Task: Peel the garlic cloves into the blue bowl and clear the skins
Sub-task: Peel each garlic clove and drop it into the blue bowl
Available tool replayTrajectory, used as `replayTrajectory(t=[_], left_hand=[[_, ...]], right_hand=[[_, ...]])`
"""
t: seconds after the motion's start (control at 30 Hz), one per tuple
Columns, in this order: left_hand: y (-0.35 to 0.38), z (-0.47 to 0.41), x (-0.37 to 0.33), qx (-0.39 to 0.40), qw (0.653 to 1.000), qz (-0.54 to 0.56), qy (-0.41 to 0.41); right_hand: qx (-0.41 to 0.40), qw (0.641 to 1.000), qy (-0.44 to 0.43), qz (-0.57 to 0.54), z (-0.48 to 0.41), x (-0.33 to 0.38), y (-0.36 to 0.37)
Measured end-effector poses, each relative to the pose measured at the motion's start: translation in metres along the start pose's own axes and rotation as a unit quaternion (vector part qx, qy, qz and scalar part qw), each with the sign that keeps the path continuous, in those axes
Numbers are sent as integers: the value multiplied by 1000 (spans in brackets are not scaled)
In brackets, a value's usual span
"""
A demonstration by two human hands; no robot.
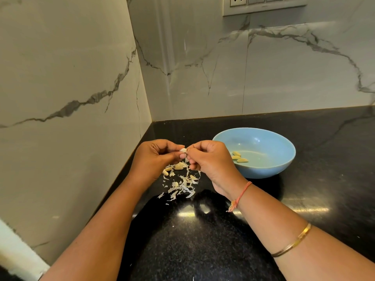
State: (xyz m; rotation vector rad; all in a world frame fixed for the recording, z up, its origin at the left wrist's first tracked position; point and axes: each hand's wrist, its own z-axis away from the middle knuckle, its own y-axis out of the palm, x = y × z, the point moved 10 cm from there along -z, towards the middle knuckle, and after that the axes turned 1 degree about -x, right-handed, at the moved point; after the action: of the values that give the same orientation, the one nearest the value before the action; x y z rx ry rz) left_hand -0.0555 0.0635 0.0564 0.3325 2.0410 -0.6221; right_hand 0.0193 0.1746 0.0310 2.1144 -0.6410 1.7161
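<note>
My left hand (155, 157) and my right hand (209, 159) meet above the black counter, both pinching one garlic clove (183, 150) between their fingertips. A strip of skin hangs down from the clove. Below the hands lies a heap of pale garlic skins (183, 186), with a few unpeeled cloves (172, 169) at its far edge. The blue bowl (269, 165) stands just right of my right hand and holds three peeled cloves (239, 157).
The black granite counter (203, 240) ends at marble walls on the left and at the back, forming a corner. A switch and socket plate (263, 5) is on the back wall above the bowl.
</note>
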Motion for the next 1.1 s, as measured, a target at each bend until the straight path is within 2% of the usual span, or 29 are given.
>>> replayTrajectory(t=[0.2, 0.4, 0.63, 0.77, 0.87, 0.97, 1.1], left_hand=[[9, 4, 10, 12, 988, 131, -79], [12, 6, 14, 4, 969, 218, -118], [8, 6, 18, -23, 945, 294, -140], [-3, 4, 25, -76, 924, 341, -157], [-17, 3, 30, -122, 928, 316, -157], [-13, 4, 30, -103, 948, 257, -156], [-5, 5, 29, -70, 964, 203, -156]], right_hand=[[-19, 1000, -14, -2, 2, 3, -1], [-37, 999, -33, 14, 3, 7, -3], [-32, 995, -51, 74, 5, 8, 1], [-30, 992, -56, 105, 5, 7, 1], [-32, 983, -66, 166, 4, 6, 1], [-29, 970, -82, 229, 5, 6, 4], [-47, 956, -125, 261, 6, 15, 2]])
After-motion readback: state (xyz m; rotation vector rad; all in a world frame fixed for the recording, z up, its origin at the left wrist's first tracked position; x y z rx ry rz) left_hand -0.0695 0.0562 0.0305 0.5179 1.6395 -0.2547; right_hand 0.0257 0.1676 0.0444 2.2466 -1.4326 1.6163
